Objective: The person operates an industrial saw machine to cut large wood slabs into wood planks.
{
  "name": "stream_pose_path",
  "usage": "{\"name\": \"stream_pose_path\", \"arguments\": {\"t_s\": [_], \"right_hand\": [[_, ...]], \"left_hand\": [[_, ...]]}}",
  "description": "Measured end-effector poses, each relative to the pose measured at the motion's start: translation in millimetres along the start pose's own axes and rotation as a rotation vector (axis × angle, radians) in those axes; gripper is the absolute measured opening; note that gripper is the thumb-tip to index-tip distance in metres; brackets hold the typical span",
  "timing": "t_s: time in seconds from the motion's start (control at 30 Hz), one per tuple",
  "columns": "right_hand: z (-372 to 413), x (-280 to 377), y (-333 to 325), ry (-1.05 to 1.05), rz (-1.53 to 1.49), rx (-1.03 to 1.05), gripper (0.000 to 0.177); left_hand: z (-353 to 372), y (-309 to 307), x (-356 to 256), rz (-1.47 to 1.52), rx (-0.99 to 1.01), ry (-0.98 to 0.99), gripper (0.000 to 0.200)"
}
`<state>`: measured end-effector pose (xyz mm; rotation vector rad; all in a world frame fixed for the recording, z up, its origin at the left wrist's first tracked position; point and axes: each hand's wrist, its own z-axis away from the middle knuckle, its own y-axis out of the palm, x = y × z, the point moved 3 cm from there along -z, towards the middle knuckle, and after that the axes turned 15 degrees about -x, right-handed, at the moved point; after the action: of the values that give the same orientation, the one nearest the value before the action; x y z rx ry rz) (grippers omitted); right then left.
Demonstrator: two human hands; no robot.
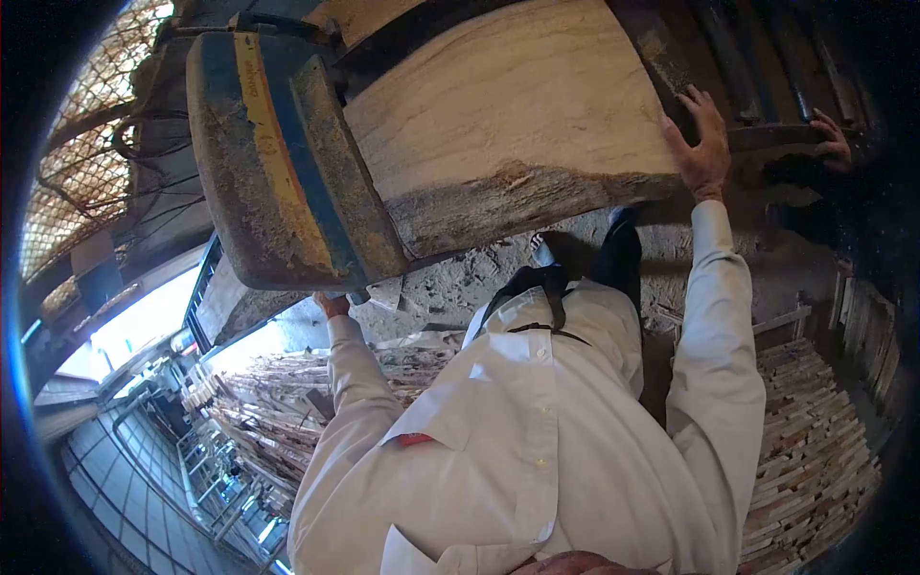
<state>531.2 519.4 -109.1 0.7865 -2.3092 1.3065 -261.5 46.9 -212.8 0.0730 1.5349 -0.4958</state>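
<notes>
A thick wooden slab (508, 101) with a rough bark edge lies across the upper middle, one end against a blue and yellow machine housing (278, 158) coated in sawdust. My right hand (700, 144) rests with fingers spread at the slab's right end. Below the housing's lower edge, my left hand (333, 305) is beside a small metal part (358, 296); most of its fingers are hidden behind the housing, and what it touches cannot be made out.
At the far right is another person's hand (832, 142) near dark metal rollers (791, 67). Stacked wood strips (805, 460) stand at the lower right, with more piled wood (278, 402) at the left. Sawdust and chips cover the floor (460, 287).
</notes>
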Motion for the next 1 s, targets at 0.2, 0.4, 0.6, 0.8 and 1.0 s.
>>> {"name": "stream_pose_path", "arguments": {"t_s": [0.2,0.4,0.6,0.8,1.0], "right_hand": [[-0.5,0.7,-1.2,-0.004,-0.001,0.021,0.057],[-2.8,12.9,-5.3,0.038,-0.007,0.042,0.054],[-3.4,14.8,-3.2,-0.014,-0.038,0.013,0.052],[-0.7,7.9,-1.2,-0.001,-0.043,0.037,0.057],[-0.5,8.5,-0.2,-0.001,-0.022,0.058,0.06]], "left_hand": [[25.1,13.2,-25.3,-0.603,-0.001,0.423,0.039],[21.8,15.7,-19.3,-0.753,0.071,0.428,0.046],[49.9,57.6,-58.8,-0.072,-0.31,-0.279,0.045],[50.3,69.3,-61.2,0.08,-0.322,-0.311,0.067],[47.3,68.6,-66.5,-0.029,-0.338,-0.292,0.068]]}}
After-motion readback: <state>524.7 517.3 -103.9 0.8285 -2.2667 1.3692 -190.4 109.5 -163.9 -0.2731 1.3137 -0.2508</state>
